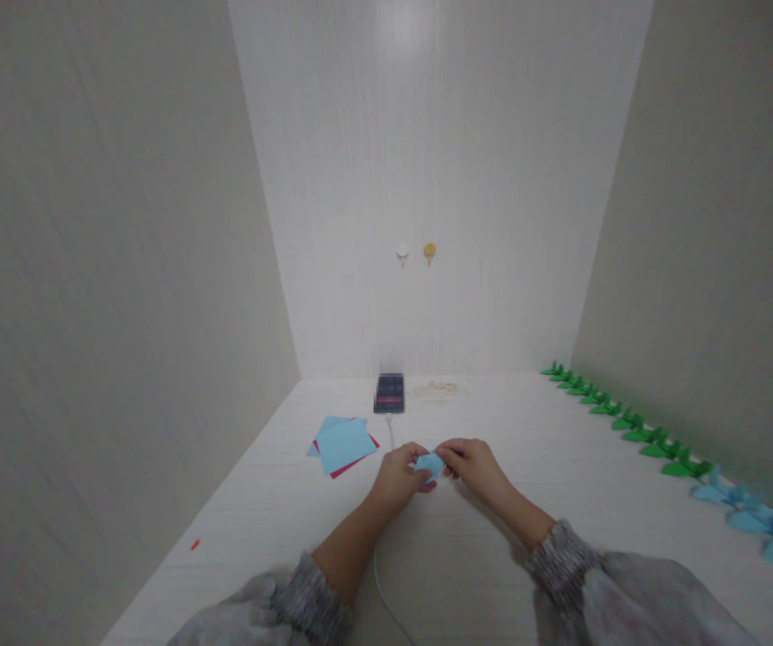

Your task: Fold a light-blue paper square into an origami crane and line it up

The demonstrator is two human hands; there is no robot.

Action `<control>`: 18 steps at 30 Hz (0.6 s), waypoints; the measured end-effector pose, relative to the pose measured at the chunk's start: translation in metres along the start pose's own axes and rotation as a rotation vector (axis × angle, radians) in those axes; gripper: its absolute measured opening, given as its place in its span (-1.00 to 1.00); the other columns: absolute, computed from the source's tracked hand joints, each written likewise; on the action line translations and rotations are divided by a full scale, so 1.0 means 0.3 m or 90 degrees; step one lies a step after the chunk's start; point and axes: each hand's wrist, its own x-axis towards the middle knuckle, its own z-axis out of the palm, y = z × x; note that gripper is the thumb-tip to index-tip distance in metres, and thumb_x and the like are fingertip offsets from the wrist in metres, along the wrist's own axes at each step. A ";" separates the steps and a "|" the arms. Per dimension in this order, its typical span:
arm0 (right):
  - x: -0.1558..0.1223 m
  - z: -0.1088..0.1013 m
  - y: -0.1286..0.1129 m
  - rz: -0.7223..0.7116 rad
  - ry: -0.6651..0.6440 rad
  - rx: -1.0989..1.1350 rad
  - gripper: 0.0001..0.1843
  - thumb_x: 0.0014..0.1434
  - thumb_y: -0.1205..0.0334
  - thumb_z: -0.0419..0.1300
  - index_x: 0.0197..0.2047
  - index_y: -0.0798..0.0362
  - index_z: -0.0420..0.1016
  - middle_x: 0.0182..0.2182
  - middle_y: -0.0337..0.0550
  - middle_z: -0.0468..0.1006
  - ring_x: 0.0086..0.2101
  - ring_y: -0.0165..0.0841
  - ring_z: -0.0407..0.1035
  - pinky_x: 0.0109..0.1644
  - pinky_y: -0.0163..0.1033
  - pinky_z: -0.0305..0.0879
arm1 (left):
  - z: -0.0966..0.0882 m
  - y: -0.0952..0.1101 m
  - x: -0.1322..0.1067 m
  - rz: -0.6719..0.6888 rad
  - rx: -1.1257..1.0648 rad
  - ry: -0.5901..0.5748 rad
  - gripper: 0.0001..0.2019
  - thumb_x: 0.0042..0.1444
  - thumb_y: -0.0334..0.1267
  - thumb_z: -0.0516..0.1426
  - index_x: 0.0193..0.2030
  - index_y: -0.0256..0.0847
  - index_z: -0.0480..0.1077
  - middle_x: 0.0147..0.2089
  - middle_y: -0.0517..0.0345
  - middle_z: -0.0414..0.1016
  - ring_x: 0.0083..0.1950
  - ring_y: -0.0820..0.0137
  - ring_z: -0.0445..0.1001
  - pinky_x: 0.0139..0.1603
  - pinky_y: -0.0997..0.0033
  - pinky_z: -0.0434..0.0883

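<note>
A small piece of folded light blue paper (429,466) is held between both hands, just above the white table. My left hand (401,474) has its fingers closed around the paper's left side. With thumb and fingers pinched together, my right hand (473,464) grips the paper's upper right corner. The finer folds are too small to make out. Left of the hands lies a loose stack of square paper sheets (344,445), light blue on top with red edges showing underneath.
A phone (390,393) lies at the back, its white cable (386,597) running under my left arm. Green folded paper figures (635,432) and light blue ones (753,519) line the right wall. A small orange-red piece (195,545) lies at left. Two hooks (429,251) are on the back wall.
</note>
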 end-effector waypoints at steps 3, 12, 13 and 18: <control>-0.006 -0.004 -0.010 -0.011 0.001 -0.028 -0.70 0.00 0.20 -0.06 -0.51 0.12 0.45 -0.74 -0.25 0.39 -0.67 -0.46 0.28 -0.58 -0.43 0.13 | 0.002 -0.001 0.001 -0.028 -0.024 -0.008 -0.78 -0.32 -0.42 0.15 -0.42 -0.28 0.28 -0.44 0.17 0.35 -0.51 0.44 0.38 -0.47 0.36 0.39; -0.011 -0.008 -0.026 -0.001 0.037 -0.109 -0.68 0.03 0.19 -0.09 -0.58 0.12 0.38 -0.70 -0.22 0.42 -0.69 -0.48 0.28 -0.58 -0.43 0.13 | 0.003 -0.013 0.008 -0.025 -0.052 -0.028 -0.78 -0.31 -0.45 0.13 -0.42 -0.29 0.24 -0.42 0.19 0.32 -0.49 0.45 0.37 -0.42 0.30 0.39; -0.010 -0.007 -0.025 0.006 0.042 -0.117 -0.68 0.03 0.18 -0.09 -0.58 0.12 0.37 -0.69 -0.22 0.42 -0.69 -0.48 0.28 -0.57 -0.43 0.13 | 0.004 -0.012 0.008 -0.024 -0.049 -0.025 -0.77 -0.31 -0.44 0.14 -0.42 -0.29 0.23 -0.42 0.20 0.31 -0.50 0.46 0.37 -0.42 0.30 0.39; -0.009 -0.004 -0.019 0.047 0.053 -0.127 -0.66 0.05 0.17 -0.11 -0.60 0.12 0.34 -0.70 -0.21 0.42 -0.71 -0.50 0.26 -0.57 -0.44 0.12 | 0.008 -0.007 0.006 -0.012 -0.037 -0.022 -0.78 -0.31 -0.44 0.13 -0.42 -0.29 0.24 -0.42 0.21 0.31 -0.50 0.48 0.36 -0.42 0.31 0.39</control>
